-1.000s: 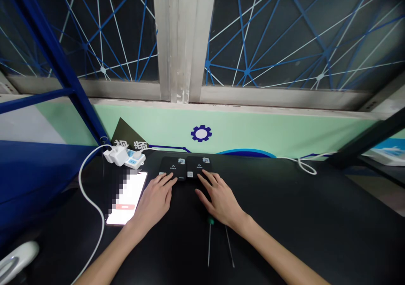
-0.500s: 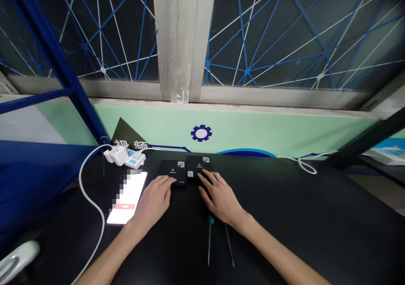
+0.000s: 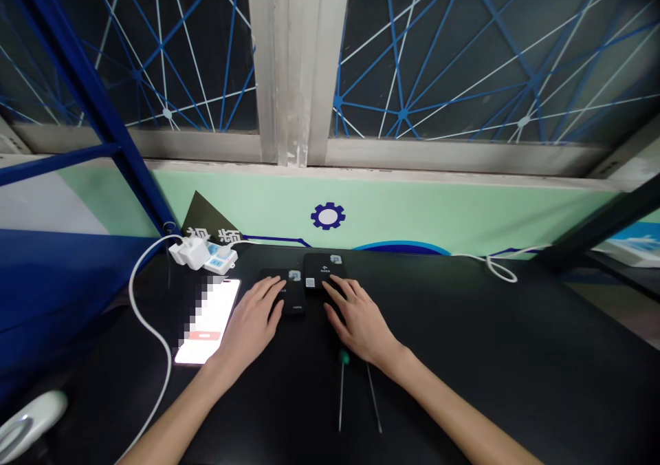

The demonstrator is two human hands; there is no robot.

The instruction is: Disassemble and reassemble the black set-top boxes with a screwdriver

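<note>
Two flat black boxes with printed labels lie side by side at the back of the black table. My left hand (image 3: 255, 314) rests palm down with its fingers stretched over the left black box (image 3: 295, 301), covering part of its print. This box sits a little closer to me than the right black box (image 3: 324, 264), which has a small white square label. Fingertips of my right hand (image 3: 361, 317) touch the right box's near edge, fingers spread. Just below that hand lie a screwdriver with a green handle (image 3: 344, 358) and a second thin metal shaft (image 3: 375, 399), whose handle is hidden.
To the left, a phone (image 3: 209, 324) lies with its screen lit. Behind it stands a white power strip (image 3: 221, 260) with plugs, and a white cable (image 3: 159, 334) curves toward me. Another cable (image 3: 500, 272) lies at the back right, before the green wall (image 3: 412, 210).
The left black box has slid slightly toward me, and my left fingers now lie farther across its top. My right hand and the right box have stayed in place.
</note>
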